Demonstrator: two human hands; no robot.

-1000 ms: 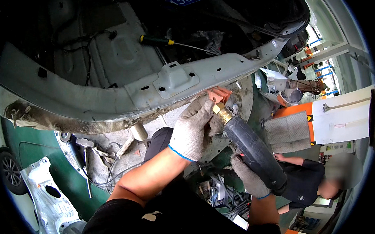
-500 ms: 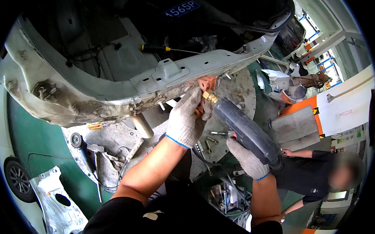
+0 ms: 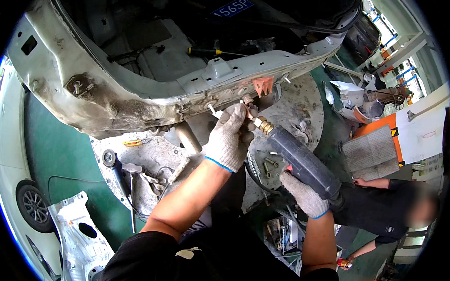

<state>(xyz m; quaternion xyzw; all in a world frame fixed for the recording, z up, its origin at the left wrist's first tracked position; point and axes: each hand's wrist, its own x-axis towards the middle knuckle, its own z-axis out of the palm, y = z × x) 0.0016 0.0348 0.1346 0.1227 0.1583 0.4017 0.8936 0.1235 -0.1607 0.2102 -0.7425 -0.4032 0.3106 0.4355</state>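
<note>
Both my hands wear whitish knitted gloves with blue cuffs. My right hand (image 3: 305,195) is wrapped around the rear of a dark grey cylindrical power tool (image 3: 303,160). A brass fitting (image 3: 263,125) sits at the tool's front end. My left hand (image 3: 230,138) is closed on a small copper-coloured piece (image 3: 248,110) just ahead of that fitting; the fingers hide most of it. Beyond them runs the dirty, stripped rear panel (image 3: 137,105) of a car body. An orange-red bracket (image 3: 263,86) on the panel stands slightly apart from my left fingers.
A yellow-and-black screwdriver (image 3: 205,51) lies inside the car's rear opening. Below is a round grey platform (image 3: 305,108) bearing an angle grinder (image 3: 110,159) and locking pliers (image 3: 151,180). A cut white panel (image 3: 78,234) is at lower left. Another person (image 3: 376,205) is on the right.
My left hand and the tool's front end have moved back toward me from the orange-red bracket, which is now uncovered. The whole view has shifted slightly.
</note>
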